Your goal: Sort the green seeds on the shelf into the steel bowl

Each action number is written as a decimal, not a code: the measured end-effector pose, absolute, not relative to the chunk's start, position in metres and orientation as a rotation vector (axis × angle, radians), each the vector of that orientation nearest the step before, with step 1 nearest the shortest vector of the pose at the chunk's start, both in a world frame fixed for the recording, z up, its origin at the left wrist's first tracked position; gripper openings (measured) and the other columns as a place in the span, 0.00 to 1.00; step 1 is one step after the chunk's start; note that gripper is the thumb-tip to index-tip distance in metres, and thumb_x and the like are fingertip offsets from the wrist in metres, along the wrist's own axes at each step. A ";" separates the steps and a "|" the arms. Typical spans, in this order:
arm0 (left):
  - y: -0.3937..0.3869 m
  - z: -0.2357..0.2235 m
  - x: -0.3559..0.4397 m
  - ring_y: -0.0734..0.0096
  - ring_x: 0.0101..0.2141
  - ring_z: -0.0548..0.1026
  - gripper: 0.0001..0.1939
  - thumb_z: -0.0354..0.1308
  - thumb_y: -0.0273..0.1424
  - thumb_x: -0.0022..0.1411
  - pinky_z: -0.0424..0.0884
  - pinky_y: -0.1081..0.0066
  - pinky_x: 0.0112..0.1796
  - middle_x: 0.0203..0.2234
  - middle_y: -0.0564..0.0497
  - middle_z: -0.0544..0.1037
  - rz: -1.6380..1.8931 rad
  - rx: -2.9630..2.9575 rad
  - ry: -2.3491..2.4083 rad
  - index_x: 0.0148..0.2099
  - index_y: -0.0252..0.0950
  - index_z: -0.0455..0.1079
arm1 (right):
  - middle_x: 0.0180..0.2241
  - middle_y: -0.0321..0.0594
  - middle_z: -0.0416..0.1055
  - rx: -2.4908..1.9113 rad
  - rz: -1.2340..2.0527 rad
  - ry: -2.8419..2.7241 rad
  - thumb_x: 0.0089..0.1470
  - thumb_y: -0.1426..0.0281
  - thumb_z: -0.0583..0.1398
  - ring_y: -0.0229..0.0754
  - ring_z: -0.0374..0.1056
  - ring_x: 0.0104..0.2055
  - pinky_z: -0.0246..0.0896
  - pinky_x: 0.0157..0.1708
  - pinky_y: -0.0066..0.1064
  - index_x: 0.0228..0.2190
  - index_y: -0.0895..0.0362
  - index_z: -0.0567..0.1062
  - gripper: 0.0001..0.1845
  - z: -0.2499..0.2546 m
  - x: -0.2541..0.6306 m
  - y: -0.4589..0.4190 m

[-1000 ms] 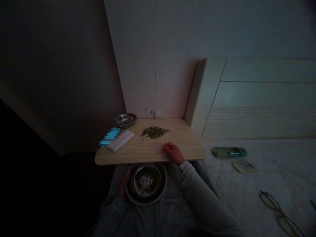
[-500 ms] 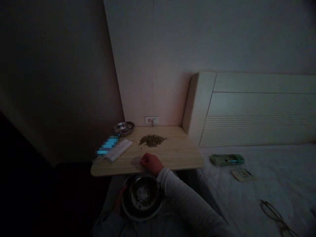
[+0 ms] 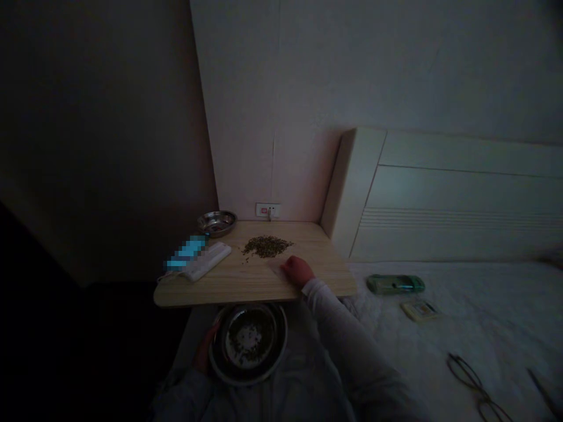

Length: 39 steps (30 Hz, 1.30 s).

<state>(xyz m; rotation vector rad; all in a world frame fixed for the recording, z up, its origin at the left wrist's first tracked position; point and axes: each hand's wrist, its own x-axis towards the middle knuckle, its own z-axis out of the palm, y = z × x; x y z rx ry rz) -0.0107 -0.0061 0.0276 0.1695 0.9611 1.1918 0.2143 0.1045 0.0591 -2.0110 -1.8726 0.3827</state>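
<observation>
Left hand (image 3: 204, 350) grasping bowl (image 3: 247, 383) by its left side, below desk (image 3: 246, 287) front edge | right hand (image 3: 299, 271) pinching clear disc (image 3: 275, 267) | disc likely light, bendy: hold edge | bowl likely stiff, slick

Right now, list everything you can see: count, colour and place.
Tabletop: 1, pale wood, at wall
Large bowl: 1, silvery, nearer than tabletop
Granules: 1 pile, dark green, on tabletop; more in large bowl
Small bowl: 1, silver, tabletop's back left
Screen: 1, blue, pixelated, tabletop's left
Block: 1, white, right of screen
Cable: 1, pale, tabletop's front left
Outlet: 1, white-red, on wall
Clear piece: 1, colourless, over tabletop
Headboard: 1, pale, right
Bed: 1, white, right
Case: 1, green, on bed
Flat item: 1, pale, near case
Glasses: 1, dark, on bed
Thin object: 1, dark, right edge
Left hand: 1, grey-sleeved, large bowl's left
Right hand: 1, grey-sleeved, at clear piece
</observation>
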 end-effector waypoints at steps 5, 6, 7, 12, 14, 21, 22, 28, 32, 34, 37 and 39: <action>-0.006 0.024 -0.011 0.68 0.42 0.66 0.19 0.50 0.25 0.49 0.58 0.71 0.45 0.21 0.51 0.77 1.186 0.147 1.088 0.45 0.26 0.62 | 0.32 0.44 0.68 -2.099 0.351 -1.868 0.44 0.60 0.51 0.38 0.63 0.33 0.51 0.28 0.25 0.30 0.59 0.69 0.16 0.061 0.242 0.118; -0.006 0.025 -0.011 0.67 0.42 0.66 0.19 0.50 0.25 0.49 0.58 0.70 0.45 0.20 0.50 0.77 1.171 0.144 1.097 0.45 0.25 0.63 | 0.32 0.44 0.68 -2.117 0.339 -1.861 0.44 0.60 0.51 0.38 0.63 0.34 0.51 0.28 0.25 0.30 0.59 0.69 0.16 0.061 0.248 0.120; -0.006 0.026 -0.011 0.66 0.42 0.66 0.18 0.49 0.25 0.49 0.58 0.69 0.45 0.19 0.50 0.76 1.154 0.141 1.098 0.44 0.25 0.63 | 0.32 0.44 0.68 -2.133 0.331 -1.856 0.44 0.60 0.51 0.38 0.63 0.34 0.52 0.28 0.25 0.30 0.60 0.69 0.17 0.061 0.253 0.123; -0.005 0.034 -0.010 0.67 0.44 0.64 0.13 0.46 0.24 0.50 0.54 0.68 0.47 0.21 0.51 0.77 1.187 0.161 1.066 0.38 0.32 0.68 | 0.33 0.45 0.68 -2.149 0.347 -1.864 0.44 0.62 0.52 0.38 0.63 0.35 0.53 0.29 0.25 0.30 0.61 0.69 0.16 0.066 0.270 0.136; -0.004 0.036 -0.011 0.68 0.46 0.62 0.13 0.45 0.23 0.51 0.51 0.69 0.49 0.19 0.52 0.76 1.165 0.146 1.106 0.37 0.33 0.69 | 0.33 0.44 0.69 -2.114 0.380 -1.885 0.44 0.64 0.53 0.37 0.63 0.35 0.53 0.29 0.24 0.30 0.61 0.69 0.14 0.071 0.271 0.141; -0.009 0.047 -0.011 0.68 0.49 0.57 0.09 0.49 0.21 0.46 0.48 0.69 0.49 0.19 0.51 0.76 1.152 0.163 1.174 0.27 0.35 0.70 | 0.31 0.40 0.70 -1.958 0.202 -2.169 0.49 0.65 0.49 0.34 0.64 0.32 0.52 0.30 0.23 0.32 0.59 0.67 0.12 0.105 0.269 0.117; -0.010 0.050 -0.010 0.68 0.49 0.56 0.09 0.49 0.21 0.46 0.47 0.69 0.49 0.18 0.51 0.76 1.160 0.166 1.197 0.24 0.36 0.69 | 0.32 0.41 0.69 -1.947 0.047 -2.255 0.49 0.64 0.48 0.36 0.64 0.33 0.52 0.31 0.25 0.32 0.58 0.66 0.13 0.107 0.267 0.106; -0.010 0.049 -0.008 0.67 0.49 0.57 0.12 0.48 0.21 0.45 0.48 0.69 0.49 0.17 0.50 0.75 1.223 0.201 1.168 0.17 0.37 0.67 | 0.30 0.44 0.69 -1.758 -0.342 -2.743 0.50 0.71 0.46 0.38 0.64 0.35 0.47 0.36 0.30 0.33 0.57 0.65 0.10 0.092 0.255 0.049; -0.007 0.031 -0.011 0.63 0.46 0.62 0.09 0.48 0.23 0.46 0.51 0.65 0.48 0.23 0.48 0.77 1.208 0.223 1.091 0.23 0.35 0.69 | 0.31 0.44 0.68 -1.875 -0.427 -2.733 0.50 0.73 0.46 0.39 0.64 0.34 0.47 0.35 0.31 0.35 0.57 0.64 0.12 0.086 0.256 0.058; -0.007 0.024 -0.012 0.63 0.45 0.63 0.08 0.49 0.25 0.47 0.52 0.63 0.48 0.25 0.48 0.77 1.214 0.223 1.072 0.27 0.34 0.70 | 0.32 0.46 0.68 -1.911 -0.439 -2.721 0.50 0.73 0.45 0.39 0.64 0.34 0.47 0.35 0.31 0.35 0.57 0.64 0.12 0.087 0.258 0.070; -0.007 0.021 -0.012 0.63 0.43 0.65 0.09 0.49 0.25 0.48 0.53 0.63 0.47 0.25 0.49 0.77 1.192 0.201 1.088 0.30 0.33 0.70 | 0.32 0.46 0.69 -1.958 -0.450 -2.694 0.50 0.73 0.45 0.40 0.64 0.34 0.47 0.35 0.32 0.36 0.57 0.64 0.12 0.087 0.262 0.085; -0.007 0.023 -0.011 0.64 0.42 0.66 0.09 0.48 0.25 0.49 0.54 0.63 0.47 0.22 0.49 0.77 1.183 0.173 1.118 0.30 0.33 0.69 | 0.32 0.46 0.69 -1.997 -0.456 -2.687 0.50 0.73 0.45 0.40 0.64 0.34 0.48 0.35 0.33 0.35 0.57 0.64 0.12 0.088 0.264 0.092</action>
